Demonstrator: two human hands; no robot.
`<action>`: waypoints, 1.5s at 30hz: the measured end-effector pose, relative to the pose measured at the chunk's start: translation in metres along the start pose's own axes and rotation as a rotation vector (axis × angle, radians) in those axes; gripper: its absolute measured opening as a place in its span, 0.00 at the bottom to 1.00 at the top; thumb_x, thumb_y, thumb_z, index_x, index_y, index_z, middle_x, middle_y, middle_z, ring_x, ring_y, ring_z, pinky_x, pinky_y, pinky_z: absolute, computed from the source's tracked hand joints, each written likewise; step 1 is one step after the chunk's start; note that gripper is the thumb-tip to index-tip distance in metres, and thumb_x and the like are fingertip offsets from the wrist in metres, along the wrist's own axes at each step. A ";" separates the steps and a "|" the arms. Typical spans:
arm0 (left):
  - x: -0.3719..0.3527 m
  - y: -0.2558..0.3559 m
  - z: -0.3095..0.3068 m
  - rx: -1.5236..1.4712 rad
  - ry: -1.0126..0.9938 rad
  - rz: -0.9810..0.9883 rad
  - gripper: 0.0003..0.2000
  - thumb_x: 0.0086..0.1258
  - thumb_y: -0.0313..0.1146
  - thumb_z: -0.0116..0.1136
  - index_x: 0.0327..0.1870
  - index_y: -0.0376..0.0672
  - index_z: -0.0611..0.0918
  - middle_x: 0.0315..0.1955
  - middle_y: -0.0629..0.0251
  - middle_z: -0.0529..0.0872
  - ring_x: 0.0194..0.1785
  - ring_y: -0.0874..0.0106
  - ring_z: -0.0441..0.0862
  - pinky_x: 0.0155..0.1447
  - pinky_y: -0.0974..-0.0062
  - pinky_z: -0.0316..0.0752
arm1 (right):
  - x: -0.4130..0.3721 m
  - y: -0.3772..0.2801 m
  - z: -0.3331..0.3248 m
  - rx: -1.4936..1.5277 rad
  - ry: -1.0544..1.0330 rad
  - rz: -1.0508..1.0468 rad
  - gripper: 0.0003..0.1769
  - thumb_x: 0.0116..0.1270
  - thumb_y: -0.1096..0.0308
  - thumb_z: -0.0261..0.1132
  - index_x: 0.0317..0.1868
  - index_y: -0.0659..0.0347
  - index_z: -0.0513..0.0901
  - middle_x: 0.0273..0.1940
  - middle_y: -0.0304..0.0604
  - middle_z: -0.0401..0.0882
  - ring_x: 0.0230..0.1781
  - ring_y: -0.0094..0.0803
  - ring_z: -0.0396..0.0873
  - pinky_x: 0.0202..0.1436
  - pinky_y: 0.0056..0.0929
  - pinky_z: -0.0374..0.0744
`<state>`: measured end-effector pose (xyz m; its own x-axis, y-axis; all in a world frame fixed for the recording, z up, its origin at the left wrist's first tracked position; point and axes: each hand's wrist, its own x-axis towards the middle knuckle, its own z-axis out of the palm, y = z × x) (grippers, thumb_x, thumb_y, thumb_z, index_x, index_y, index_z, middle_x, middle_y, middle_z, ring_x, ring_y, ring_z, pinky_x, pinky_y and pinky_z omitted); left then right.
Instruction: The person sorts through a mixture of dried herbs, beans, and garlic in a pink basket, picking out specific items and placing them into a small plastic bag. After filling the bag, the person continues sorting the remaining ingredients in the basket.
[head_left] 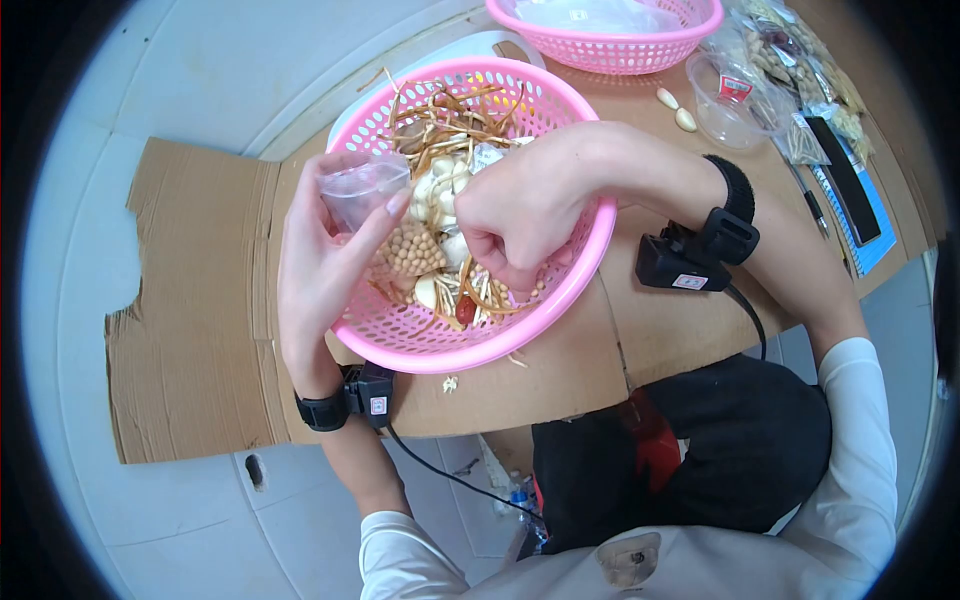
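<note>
My left hand (335, 235) grips a small clear zip bag (365, 185) by its upper part, at the left rim of a pink perforated basket (455, 362). Just below the thumb, soybeans (412, 250) show through clear plastic. My right hand (525, 210) is down inside the basket with its fingers curled together, fingertips close to loose soybeans (502, 290); whatever they pinch is hidden. Around the hands lie thin brown dried stems (440, 125), white garlic cloves (440, 190), pale strips and a red dried date (465, 309).
A second pink basket (610, 55) with clear plastic bags stands at the back. Right of it are two garlic cloves (685, 119), a clear plastic cup (725, 110), bagged dried goods (790, 60), a pen (815, 208) and a blue notebook (872, 255) under a black phone-like slab (842, 180). Cardboard (200, 330) covers the table.
</note>
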<state>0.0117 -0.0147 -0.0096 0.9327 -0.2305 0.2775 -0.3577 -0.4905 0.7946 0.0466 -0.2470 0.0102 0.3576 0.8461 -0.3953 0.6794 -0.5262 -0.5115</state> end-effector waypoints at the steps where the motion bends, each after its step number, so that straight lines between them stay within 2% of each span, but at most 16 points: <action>1: 0.001 0.000 0.000 0.000 0.001 0.002 0.24 0.71 0.33 0.75 0.62 0.34 0.76 0.51 0.58 0.88 0.54 0.74 0.86 0.57 0.74 0.81 | 0.001 0.001 -0.001 -0.002 0.001 0.001 0.08 0.56 0.67 0.73 0.33 0.63 0.91 0.25 0.41 0.87 0.27 0.33 0.86 0.32 0.35 0.82; 4: 0.000 -0.001 -0.001 0.022 -0.010 0.003 0.24 0.71 0.33 0.75 0.62 0.34 0.76 0.51 0.58 0.88 0.54 0.74 0.86 0.58 0.74 0.81 | 0.005 0.004 0.001 0.070 -0.063 0.041 0.07 0.56 0.69 0.72 0.32 0.64 0.90 0.24 0.39 0.86 0.26 0.31 0.85 0.32 0.33 0.81; 7: 0.000 -0.001 -0.001 -0.017 -0.016 0.000 0.25 0.71 0.33 0.75 0.62 0.34 0.76 0.50 0.58 0.88 0.54 0.74 0.86 0.58 0.74 0.81 | 0.009 0.009 0.001 0.093 -0.093 -0.031 0.07 0.56 0.70 0.71 0.34 0.64 0.90 0.25 0.40 0.87 0.28 0.30 0.86 0.32 0.31 0.81; 9: 0.000 -0.002 -0.002 -0.027 -0.030 -0.020 0.25 0.72 0.32 0.75 0.63 0.34 0.76 0.51 0.58 0.88 0.55 0.74 0.86 0.59 0.74 0.81 | 0.008 0.010 0.003 0.127 0.001 -0.103 0.07 0.57 0.71 0.71 0.35 0.65 0.90 0.27 0.41 0.88 0.30 0.30 0.86 0.34 0.31 0.82; 16: 0.000 -0.003 -0.001 -0.056 -0.037 -0.015 0.26 0.72 0.30 0.74 0.66 0.35 0.74 0.53 0.57 0.89 0.56 0.73 0.87 0.60 0.73 0.81 | 0.019 0.021 0.010 0.198 0.206 -0.145 0.08 0.58 0.72 0.70 0.36 0.66 0.90 0.30 0.44 0.89 0.32 0.32 0.87 0.37 0.34 0.84; 19: 0.000 -0.003 0.000 -0.057 -0.035 -0.018 0.27 0.72 0.30 0.75 0.67 0.34 0.74 0.54 0.57 0.88 0.57 0.73 0.87 0.60 0.73 0.82 | 0.022 0.025 0.009 0.192 0.370 -0.164 0.08 0.60 0.73 0.69 0.38 0.67 0.90 0.32 0.45 0.90 0.32 0.32 0.87 0.38 0.34 0.84; 21: 0.000 -0.002 0.001 -0.109 -0.035 -0.023 0.29 0.72 0.29 0.75 0.69 0.34 0.73 0.54 0.56 0.88 0.57 0.72 0.87 0.60 0.74 0.82 | 0.022 0.026 0.006 0.183 0.546 -0.104 0.08 0.63 0.74 0.69 0.41 0.67 0.89 0.35 0.45 0.90 0.31 0.32 0.87 0.38 0.34 0.84; 22: 0.000 -0.002 0.000 -0.108 -0.033 -0.022 0.29 0.72 0.29 0.75 0.69 0.34 0.73 0.54 0.56 0.88 0.57 0.72 0.87 0.60 0.74 0.82 | 0.022 0.026 0.006 0.182 0.546 -0.106 0.08 0.63 0.74 0.69 0.41 0.67 0.89 0.35 0.45 0.90 0.31 0.32 0.87 0.38 0.34 0.84; 24: 0.000 -0.002 -0.001 -0.035 -0.043 -0.043 0.29 0.71 0.28 0.75 0.69 0.33 0.72 0.54 0.55 0.88 0.58 0.72 0.87 0.58 0.74 0.83 | 0.021 0.025 0.004 0.223 0.846 -0.035 0.09 0.66 0.72 0.70 0.44 0.67 0.89 0.38 0.45 0.91 0.30 0.30 0.87 0.36 0.33 0.84; 25: -0.001 -0.001 -0.002 -0.029 -0.039 -0.046 0.29 0.71 0.28 0.75 0.69 0.33 0.72 0.54 0.55 0.88 0.58 0.72 0.87 0.58 0.74 0.83 | 0.023 0.025 0.003 0.225 0.846 -0.043 0.09 0.66 0.72 0.70 0.44 0.67 0.89 0.38 0.45 0.91 0.30 0.30 0.87 0.36 0.33 0.84; 27: 0.000 0.001 0.000 -0.055 -0.074 -0.017 0.30 0.70 0.28 0.75 0.70 0.33 0.72 0.53 0.56 0.88 0.57 0.73 0.87 0.57 0.74 0.84 | 0.022 0.021 -0.002 0.323 1.195 -0.301 0.09 0.63 0.69 0.70 0.39 0.66 0.91 0.35 0.51 0.91 0.37 0.39 0.90 0.46 0.38 0.85; 32: -0.002 0.002 -0.002 -0.002 -0.098 -0.002 0.34 0.67 0.29 0.77 0.71 0.34 0.71 0.54 0.56 0.87 0.57 0.73 0.87 0.57 0.74 0.84 | 0.024 0.022 0.000 0.346 1.184 -0.487 0.11 0.66 0.65 0.71 0.41 0.65 0.93 0.35 0.49 0.91 0.37 0.39 0.89 0.45 0.36 0.85; 34: -0.002 0.004 -0.002 -0.005 -0.109 0.007 0.35 0.66 0.30 0.78 0.71 0.34 0.71 0.55 0.56 0.87 0.57 0.73 0.86 0.57 0.73 0.84 | 0.025 0.024 0.001 0.319 1.058 -0.545 0.11 0.72 0.74 0.71 0.52 0.66 0.91 0.42 0.42 0.92 0.40 0.24 0.88 0.47 0.25 0.86; 39: -0.003 0.004 -0.001 -0.021 -0.100 0.022 0.37 0.65 0.31 0.79 0.73 0.34 0.70 0.59 0.54 0.85 0.59 0.68 0.86 0.59 0.68 0.84 | 0.023 0.022 0.000 0.307 1.042 -0.516 0.13 0.72 0.73 0.71 0.55 0.64 0.91 0.43 0.42 0.92 0.41 0.23 0.88 0.47 0.24 0.86; 43: -0.004 0.006 0.002 -0.049 -0.077 0.033 0.37 0.65 0.31 0.79 0.73 0.34 0.70 0.59 0.54 0.85 0.60 0.68 0.86 0.60 0.68 0.84 | 0.015 0.016 -0.001 0.318 1.025 -0.442 0.13 0.72 0.72 0.71 0.54 0.62 0.92 0.43 0.43 0.93 0.39 0.23 0.88 0.46 0.24 0.86; 45: -0.004 0.008 0.000 -0.063 -0.114 -0.020 0.37 0.66 0.32 0.79 0.73 0.34 0.70 0.59 0.54 0.85 0.61 0.68 0.86 0.60 0.69 0.84 | 0.022 0.021 -0.001 0.290 1.063 -0.489 0.12 0.71 0.72 0.71 0.53 0.63 0.92 0.42 0.43 0.93 0.39 0.23 0.88 0.46 0.24 0.86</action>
<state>0.0055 -0.0178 -0.0044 0.9268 -0.3174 0.2009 -0.3323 -0.4432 0.8326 0.0693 -0.2398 -0.0086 0.5447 0.5368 0.6443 0.7696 -0.0148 -0.6383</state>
